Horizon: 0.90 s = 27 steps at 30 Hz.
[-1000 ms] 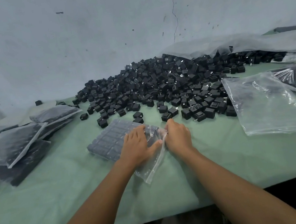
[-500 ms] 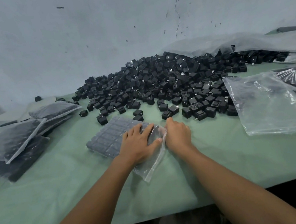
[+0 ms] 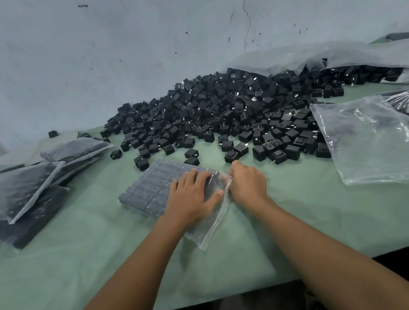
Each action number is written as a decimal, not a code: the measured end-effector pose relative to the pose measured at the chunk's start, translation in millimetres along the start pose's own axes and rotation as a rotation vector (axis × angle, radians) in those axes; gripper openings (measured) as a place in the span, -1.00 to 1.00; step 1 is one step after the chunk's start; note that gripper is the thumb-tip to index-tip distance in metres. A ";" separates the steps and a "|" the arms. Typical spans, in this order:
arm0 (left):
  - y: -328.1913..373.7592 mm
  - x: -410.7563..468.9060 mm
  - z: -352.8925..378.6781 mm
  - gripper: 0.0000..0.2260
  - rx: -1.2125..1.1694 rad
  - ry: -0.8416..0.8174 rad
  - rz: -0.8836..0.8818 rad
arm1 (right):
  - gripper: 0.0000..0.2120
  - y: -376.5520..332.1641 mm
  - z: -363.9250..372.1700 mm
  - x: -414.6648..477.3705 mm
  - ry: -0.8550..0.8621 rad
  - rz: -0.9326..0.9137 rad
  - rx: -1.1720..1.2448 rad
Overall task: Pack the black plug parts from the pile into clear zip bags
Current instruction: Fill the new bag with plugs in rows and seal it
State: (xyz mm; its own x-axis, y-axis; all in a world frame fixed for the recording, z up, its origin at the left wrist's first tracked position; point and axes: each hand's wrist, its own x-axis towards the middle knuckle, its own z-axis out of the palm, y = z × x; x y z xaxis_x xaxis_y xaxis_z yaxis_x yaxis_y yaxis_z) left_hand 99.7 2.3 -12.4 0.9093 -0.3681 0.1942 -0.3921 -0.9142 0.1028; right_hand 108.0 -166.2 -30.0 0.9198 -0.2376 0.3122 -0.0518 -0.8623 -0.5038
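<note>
In the head view, the left hand lies flat on the filled zip bag with fingers straight and spread. It is likely pressing the rows of plug parts down so that air escapes and nothing shifts. Just beside its thumb, the right hand curls its fingers at the bag's mouth, apparently pinching the zip strip to seal it, though the pads are hidden. Both forearms reach forward, wrists low over the green cloth. The pile sits beyond the fingertips, empty bags lie right of the right knuckles, and packed bags are well left.
</note>
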 end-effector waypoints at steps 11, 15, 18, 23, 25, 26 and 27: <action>-1.1 2.7 3.1 -0.44 -0.027 -0.006 -0.008 | -0.65 27.9 -25.2 -7.5 -0.305 -0.051 0.511; -1.3 0.5 5.6 -0.44 -0.050 0.028 0.003 | -0.74 53.5 -39.9 -1.0 0.004 -0.155 0.244; 0.8 1.0 2.9 -0.49 -0.079 0.054 0.003 | -0.80 74.0 -49.1 12.1 0.300 -0.107 -0.098; 5.7 -1.1 -11.9 -0.65 -0.396 0.226 -0.145 | -0.77 77.7 -43.2 14.2 0.243 0.027 -0.269; 3.1 -4.8 -17.1 -0.66 -0.541 0.368 -0.220 | -0.76 77.1 -43.2 13.3 0.223 0.019 -0.263; 0.1 -8.5 -19.1 -0.66 -0.564 0.425 -0.238 | -0.75 77.6 -43.9 13.2 0.215 0.016 -0.240; -4.1 -13.4 -21.5 -0.66 -0.551 0.457 -0.241 | -0.75 78.5 -44.6 13.5 0.210 0.013 -0.214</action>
State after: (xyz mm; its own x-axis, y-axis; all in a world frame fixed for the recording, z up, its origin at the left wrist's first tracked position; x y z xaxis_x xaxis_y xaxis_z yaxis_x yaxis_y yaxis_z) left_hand 86.2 14.6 5.6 0.8774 0.0483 0.4774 -0.3118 -0.6990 0.6436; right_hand 99.0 -257.1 -29.4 0.8194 -0.3170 0.4776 -0.1643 -0.9281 -0.3341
